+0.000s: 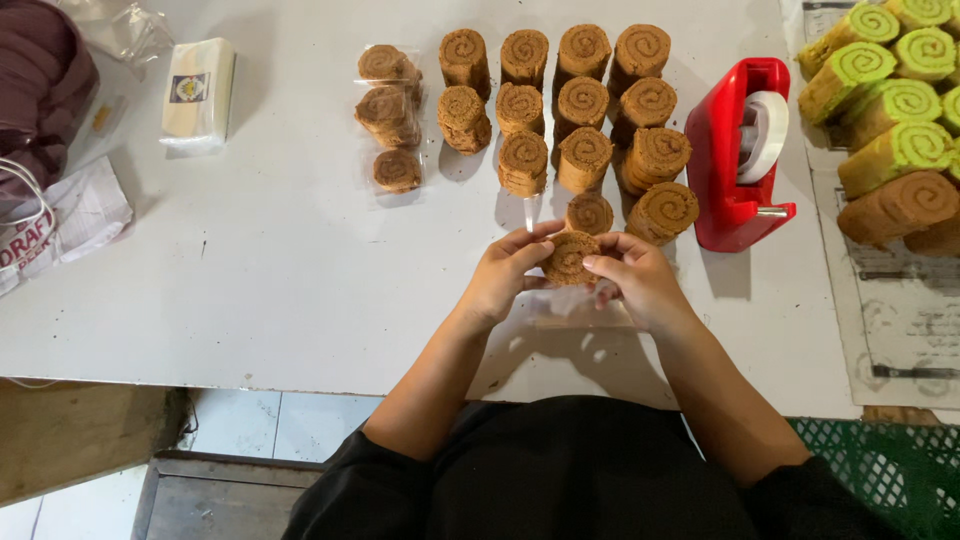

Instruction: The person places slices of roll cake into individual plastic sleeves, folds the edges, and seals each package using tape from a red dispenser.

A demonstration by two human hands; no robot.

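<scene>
My left hand (505, 272) and my right hand (637, 277) together hold one brown swirl-roll cake slice (569, 257) just above the white table (280, 270); a bit of clear wrap seems to be around it. Right behind the hands stand several rows of brown roll slices (580, 100) on end. Three wrapped slices (388, 112) lie in a column at the left of those rows.
A red tape dispenser (745, 150) stands right of the rows. Green and brown rolls (890, 95) lie on paper at the far right. A white packet (198, 92), a clear bag and a dark cloth lie at the far left. A green crate (890, 470) is at lower right.
</scene>
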